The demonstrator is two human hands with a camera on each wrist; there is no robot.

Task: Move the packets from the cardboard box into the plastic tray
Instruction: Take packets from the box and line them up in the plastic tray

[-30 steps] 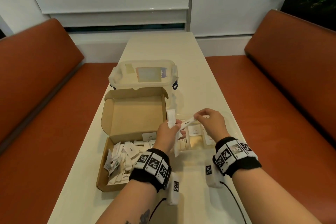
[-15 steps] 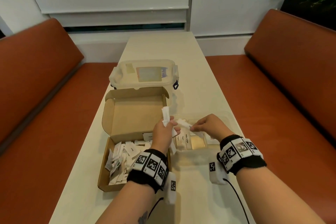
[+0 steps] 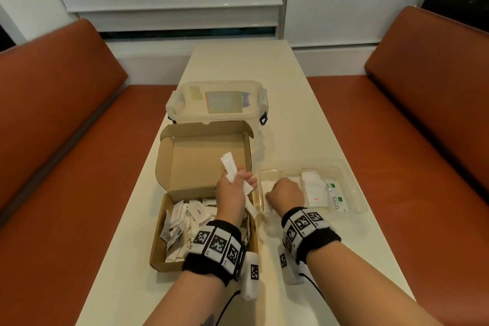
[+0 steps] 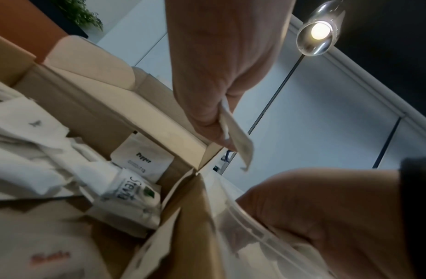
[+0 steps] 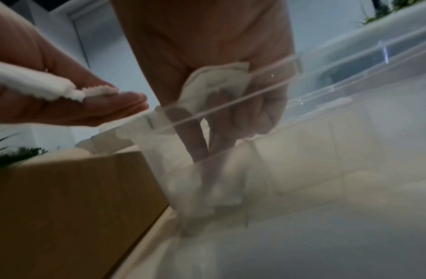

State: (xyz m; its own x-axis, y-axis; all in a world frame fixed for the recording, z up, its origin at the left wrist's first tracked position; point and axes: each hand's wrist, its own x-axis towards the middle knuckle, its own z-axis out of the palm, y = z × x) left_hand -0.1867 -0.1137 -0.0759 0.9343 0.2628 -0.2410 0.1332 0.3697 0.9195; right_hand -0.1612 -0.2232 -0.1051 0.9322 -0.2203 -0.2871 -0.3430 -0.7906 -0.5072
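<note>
The left hand grasps several white paper packets above the brown cardboard box. Only the right wrist view shows the right hand pinching a white packet inside the clear plastic tray. Tray packets read "Stevia".

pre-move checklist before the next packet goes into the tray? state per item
1. Left hand grips spare packets, a bundle sticking up above the fist: ok.
2. Right hand is down inside the plastic tray, at its left end: ok.
3. Right hand has let go of its packet: not ok; its fingers pinch one behind the clear wall.
4. Packet lies flat in its compartment: cannot tell, blurred.
5. Cardboard box has packets left: ok, many inside.
6. Tray's other sections are sorted: ok, Stevia sticks on the right, flat white packets beside them.
</note>
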